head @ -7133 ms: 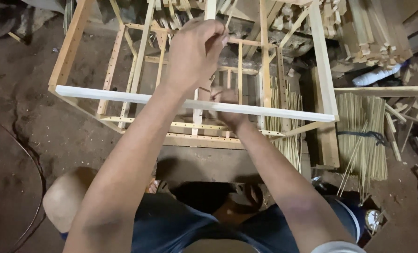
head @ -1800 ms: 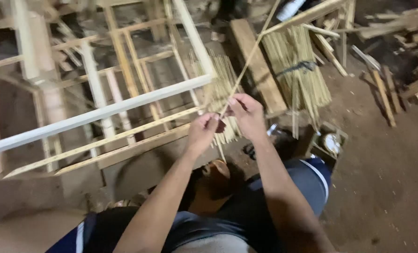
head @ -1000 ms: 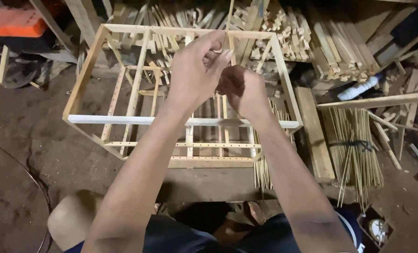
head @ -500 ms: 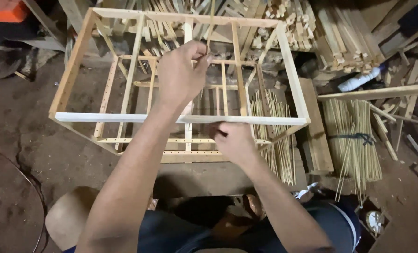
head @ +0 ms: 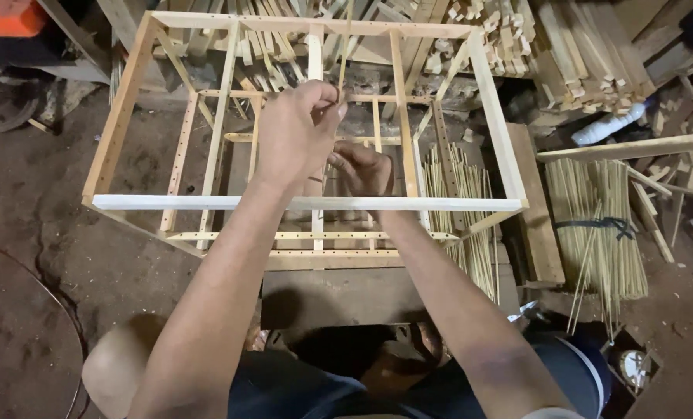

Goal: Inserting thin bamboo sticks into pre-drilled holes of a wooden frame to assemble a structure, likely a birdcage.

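my left hand (head: 296, 132) pinches a thin bamboo stick (head: 345, 46) above the wooden frame (head: 307, 203); my right hand (head: 362, 167) is lower, inside the frame, fingers curled near the stick's lower part, though i can't tell if they grip it. the stick is slender and could bow or snap if i push while it's off line with a hole in the drilled rail (head: 315, 235). more sticks (head: 599, 221) lie bundled to the right on the floor.

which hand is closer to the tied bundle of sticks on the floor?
Right. The right hand is inside the wooden frame, on the side toward the tied bundle of sticks. The left hand is higher and further from it, pinching a thin stick.
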